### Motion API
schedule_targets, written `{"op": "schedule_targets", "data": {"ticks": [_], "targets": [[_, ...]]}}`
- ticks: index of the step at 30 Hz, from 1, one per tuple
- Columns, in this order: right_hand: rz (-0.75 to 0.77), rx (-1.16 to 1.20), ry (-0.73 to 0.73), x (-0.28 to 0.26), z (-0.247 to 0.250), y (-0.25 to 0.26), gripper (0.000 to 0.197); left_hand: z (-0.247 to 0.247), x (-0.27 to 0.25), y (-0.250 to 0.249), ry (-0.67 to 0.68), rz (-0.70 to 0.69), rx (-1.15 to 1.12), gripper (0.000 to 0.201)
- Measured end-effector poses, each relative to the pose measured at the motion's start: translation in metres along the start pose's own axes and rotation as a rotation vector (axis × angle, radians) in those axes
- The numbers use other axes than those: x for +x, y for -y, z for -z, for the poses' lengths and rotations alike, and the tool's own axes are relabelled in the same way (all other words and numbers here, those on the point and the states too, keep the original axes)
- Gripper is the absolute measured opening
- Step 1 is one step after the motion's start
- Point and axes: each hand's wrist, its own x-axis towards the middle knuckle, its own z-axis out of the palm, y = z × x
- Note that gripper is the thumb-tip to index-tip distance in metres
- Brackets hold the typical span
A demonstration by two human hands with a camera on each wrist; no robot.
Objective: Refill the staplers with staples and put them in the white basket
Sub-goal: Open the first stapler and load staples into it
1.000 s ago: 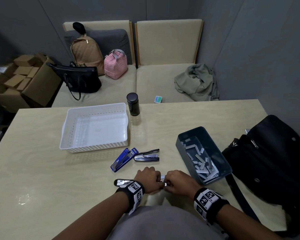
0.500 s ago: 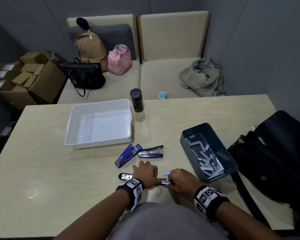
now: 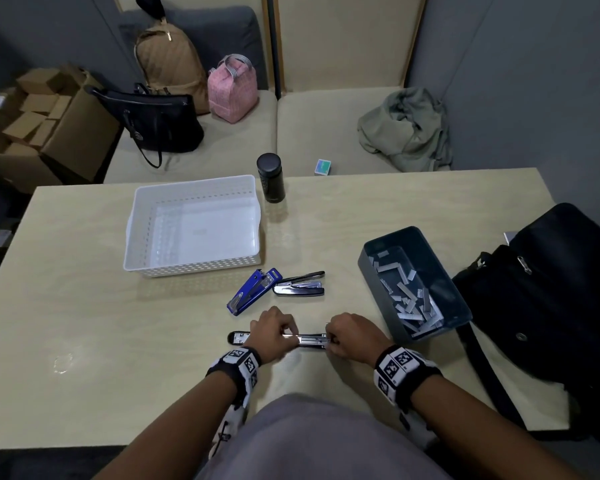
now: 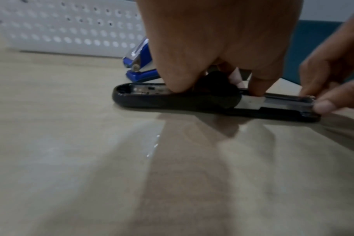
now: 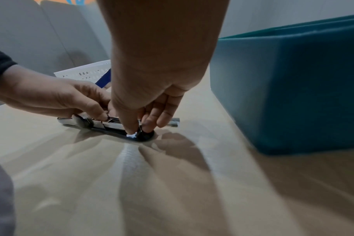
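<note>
A black stapler point(image 3: 309, 340) lies opened out flat near the table's front edge. My left hand point(image 3: 290, 336) grips it at the hinge, fingertips down on the metal magazine point(image 4: 251, 99). My right hand point(image 3: 331, 342) pinches the magazine's front end between thumb and fingers point(image 5: 131, 127). A short silver strip point(image 5: 173, 123) sticks out past those fingers; I cannot tell whether it is held. A blue stapler point(image 3: 253, 294) and a chrome stapler point(image 3: 300, 287) lie just beyond my hands. The white basket point(image 3: 191, 268) stands empty behind them.
A teal bin point(image 3: 392, 233) with several staple strips point(image 3: 409, 296) stands right of my hands. A black bag point(image 3: 551, 306) lies at the table's right edge and a black flask point(image 3: 271, 178) beside the basket. A wet mark point(image 3: 63, 362) shows at the left.
My hands have spread apart along the black stapler, so the magazine now shows between them. My right hand has slid to the front end. The head view has tilted down.
</note>
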Motion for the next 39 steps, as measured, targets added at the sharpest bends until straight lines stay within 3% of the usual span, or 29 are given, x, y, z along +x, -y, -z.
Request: {"op": "schedule_targets", "data": {"ticks": [4,7,10,12,16,19,24,29,33,39], "targets": [[-0.04,0.077,-0.013,-0.001,-0.002,0.0,0.019,0.002,-0.002,-0.001,-0.021,-0.013,-0.048,0.006],[-0.088,0.326,0.017,0.0,0.001,-0.008,0.014,0.001,0.001,0.0,-0.039,-0.002,-0.029,0.006],[-0.205,0.609,-0.195,0.008,0.004,-0.022,0.02,-0.002,0.005,0.003,-0.02,0.008,-0.026,0.009],[-0.27,0.587,-0.258,0.014,0.006,-0.032,0.02,-0.003,0.007,0.005,-0.021,0.007,-0.045,0.008],[-0.213,0.371,-0.063,0.018,0.002,-0.033,0.027,-0.007,0.009,0.005,-0.064,0.007,-0.068,0.006],[-0.172,0.157,-0.093,0.022,-0.002,-0.023,0.013,-0.009,0.009,0.006,-0.083,0.006,-0.054,0.007],[-0.151,0.045,-0.134,0.025,0.003,-0.019,0.007,-0.008,0.011,0.005,-0.083,0.009,-0.07,0.009],[-0.133,0.33,-0.219,0.026,0.014,-0.013,0.01,-0.003,0.019,0.002,-0.106,0.006,-0.053,0.009],[-0.145,0.526,-0.157,0.03,0.023,-0.009,0.027,0.0,0.025,0.001,-0.102,0.001,-0.066,0.007],[-0.107,0.575,-0.12,0.027,0.018,-0.005,0.026,-0.001,0.029,0.001,-0.103,-0.007,-0.042,0.008]]}}
